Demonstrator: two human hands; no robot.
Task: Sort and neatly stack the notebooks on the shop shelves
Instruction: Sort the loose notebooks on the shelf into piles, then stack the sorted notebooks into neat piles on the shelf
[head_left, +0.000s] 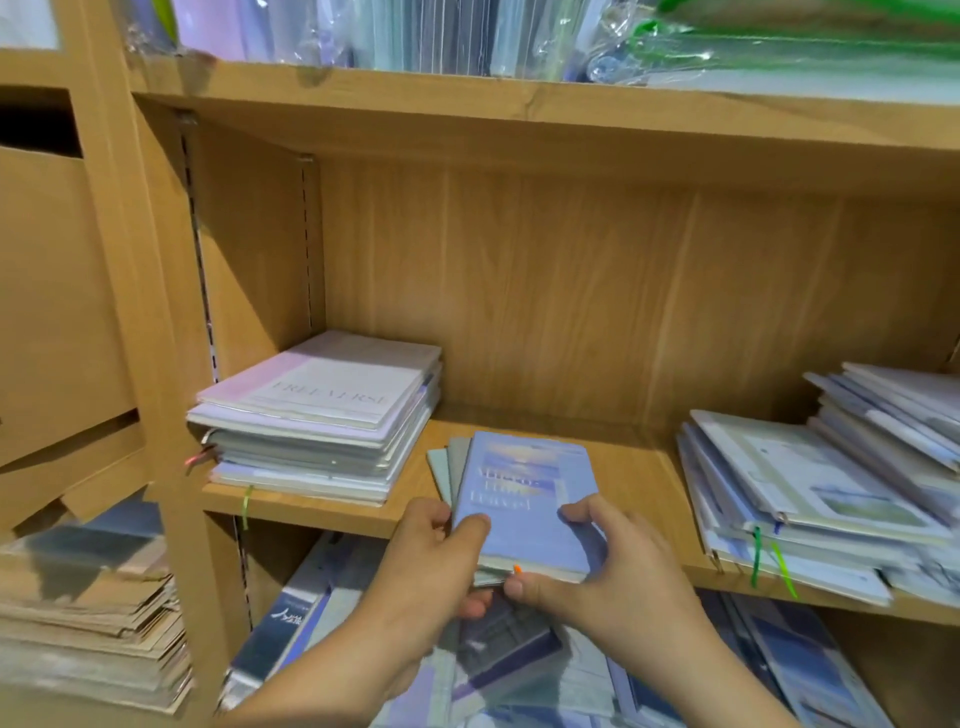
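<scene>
Head view: At six o'clock in the frame, we see both hands clasping a small bundle of notebooks over the front edge of the middle shelf. The left hand grips the bundle's left edge, thumb on the lilac-blue top cover and fingers curled underneath. The right hand pinches the near right corner, thumb along the bottom edge. Two grey-green covers fan out from under the top one toward ten o'clock, so the bundle is not square.

We judge the step in hand to be squaring this bundle before it goes down in the gap between the tidy stack at nine o'clock and the slumped pile at three o'clock. The next move calls for tapping the fanned covers flush. The bundle would then slide back toward twelve o'clock into the gap, parallel to the tidy stack.

Much escapes us. We cannot tell whether the bundle's far end rests on the shelf board or hangs just above it. The lettering on the top cover is too blurred to read, and the hands hide how many notebooks the bundle holds. The slumped pile is cut off by the frame's right edge. The forearms cover part of the lower-shelf notebooks. At twelve o'clock, the plastic-wrapped stock is a smear.
</scene>
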